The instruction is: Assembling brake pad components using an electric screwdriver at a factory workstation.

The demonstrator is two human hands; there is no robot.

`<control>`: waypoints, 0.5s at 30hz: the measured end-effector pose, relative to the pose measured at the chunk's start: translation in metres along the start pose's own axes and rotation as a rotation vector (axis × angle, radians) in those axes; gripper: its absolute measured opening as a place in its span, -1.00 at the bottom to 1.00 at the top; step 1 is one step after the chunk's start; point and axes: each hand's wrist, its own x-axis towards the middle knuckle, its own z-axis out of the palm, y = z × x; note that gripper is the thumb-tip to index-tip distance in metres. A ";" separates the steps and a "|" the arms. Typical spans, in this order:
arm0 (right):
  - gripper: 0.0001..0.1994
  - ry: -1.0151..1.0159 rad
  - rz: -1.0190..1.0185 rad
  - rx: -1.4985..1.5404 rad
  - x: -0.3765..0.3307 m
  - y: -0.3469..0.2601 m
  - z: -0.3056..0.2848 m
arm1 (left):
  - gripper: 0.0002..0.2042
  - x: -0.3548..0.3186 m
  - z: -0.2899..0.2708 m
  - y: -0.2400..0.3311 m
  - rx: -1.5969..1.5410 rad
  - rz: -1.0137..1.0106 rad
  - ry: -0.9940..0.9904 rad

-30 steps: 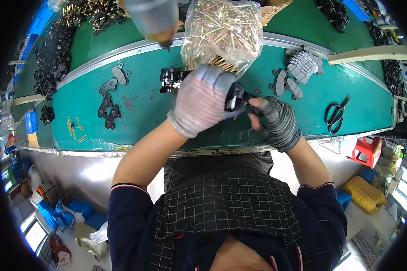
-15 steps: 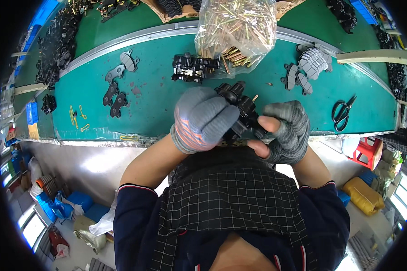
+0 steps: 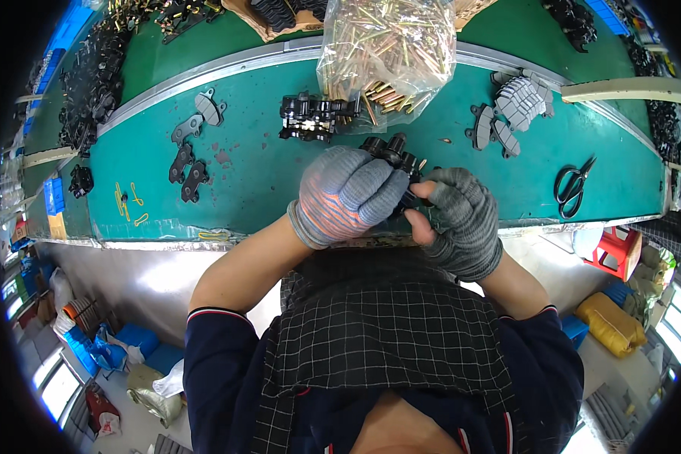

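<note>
1. A factory assembly line: a long green bench (image 3: 265,170) with a metal edge crosses the frame.
2. Batches of black metal parts (image 3: 91,83) pile up at upper left.
3. A clear bag of brass pins (image 3: 390,45) sits at top centre.

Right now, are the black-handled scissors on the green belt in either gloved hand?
No: the black-handled scissors lie alone on the green belt, right of both hands.

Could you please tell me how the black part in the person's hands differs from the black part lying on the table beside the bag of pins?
The held black part is gripped by the left hand and right hand, largely covered. The resting black part lies free on the green table, fully visible, beside the bag of pins. Both are dark and knobbly.
</note>
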 end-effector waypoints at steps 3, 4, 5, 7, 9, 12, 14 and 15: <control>-0.71 0.032 0.105 0.088 -0.004 0.025 0.007 | -0.64 0.004 -0.003 0.001 -0.019 -0.113 -0.024; -0.73 0.072 0.150 0.140 -0.003 0.038 0.007 | -0.61 0.008 -0.007 0.002 -0.047 -0.220 -0.022; -0.76 0.111 0.193 0.193 -0.003 0.045 0.008 | -0.58 0.009 -0.009 0.003 -0.074 -0.328 -0.020; -0.77 -0.058 0.096 0.066 0.000 0.046 0.010 | -0.57 0.010 -0.011 0.003 -0.063 -0.337 -0.024; -0.79 -0.396 -0.090 -0.194 0.003 0.048 0.013 | -0.56 0.009 -0.012 0.003 -0.049 -0.361 -0.035; -0.77 -0.393 -0.113 -0.274 -0.002 0.070 0.025 | -0.54 0.002 -0.016 0.006 -0.023 -0.413 -0.049; -0.76 -0.398 -0.133 -0.309 0.000 0.073 0.029 | -0.53 -0.005 -0.019 0.009 -0.004 -0.455 -0.056; -0.74 -0.324 -0.057 -0.166 0.001 0.072 0.029 | -0.52 -0.008 -0.020 0.010 0.002 -0.476 -0.060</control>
